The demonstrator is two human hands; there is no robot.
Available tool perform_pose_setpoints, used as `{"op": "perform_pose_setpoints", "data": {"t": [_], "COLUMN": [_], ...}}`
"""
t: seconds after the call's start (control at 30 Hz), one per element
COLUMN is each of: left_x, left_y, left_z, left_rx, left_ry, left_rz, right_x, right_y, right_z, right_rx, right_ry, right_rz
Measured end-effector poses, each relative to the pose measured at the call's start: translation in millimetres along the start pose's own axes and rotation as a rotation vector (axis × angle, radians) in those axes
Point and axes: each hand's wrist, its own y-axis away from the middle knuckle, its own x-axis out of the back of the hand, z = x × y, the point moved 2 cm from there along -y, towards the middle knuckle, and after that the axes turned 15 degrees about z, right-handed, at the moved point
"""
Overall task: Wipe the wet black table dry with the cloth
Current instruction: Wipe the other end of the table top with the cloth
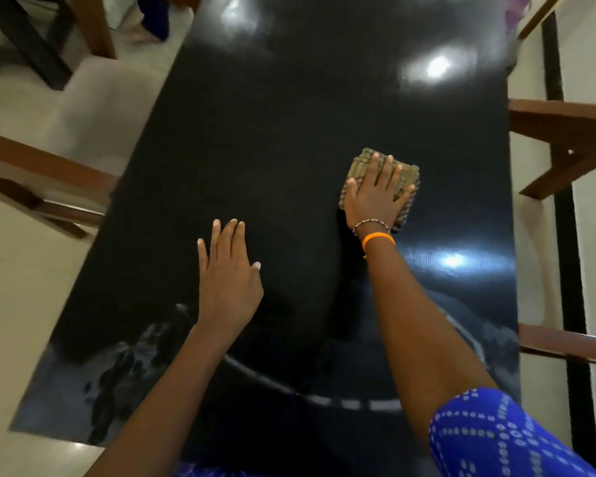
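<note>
- You are wiping the right half of the black counter (289,139); judging by the streaks near the front edge, that part is likely wet, so be working back toward it in overlapping passes.
- You are keeping the folded cloth (405,177) right of centre, flat under your right hand (375,194), whose straight, spread fingers are pressing down, not gripping.
- Your left hand (227,270) is lying flat, fingers straight and close together, bracing on the counter and holding nothing.
</note>
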Motion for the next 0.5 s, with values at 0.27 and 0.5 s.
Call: {"op": "perform_pose_setpoints", "data": {"t": [0.27,0.5], "left_x": [29,42], "left_y": [-39,-45], "left_z": [-89,-135], "left_rx": [0.078,0.089], "left_ry": [0.004,-0.03], "left_rz": [0.021,0.036], "right_x": [-36,-53], "right_y": [-6,55], "right_z": [-166,-292], "right_rx": [0.142,0.529], "right_ry": [-0.042,-0.077], "right_rz": [-0.013,-0.079]}}
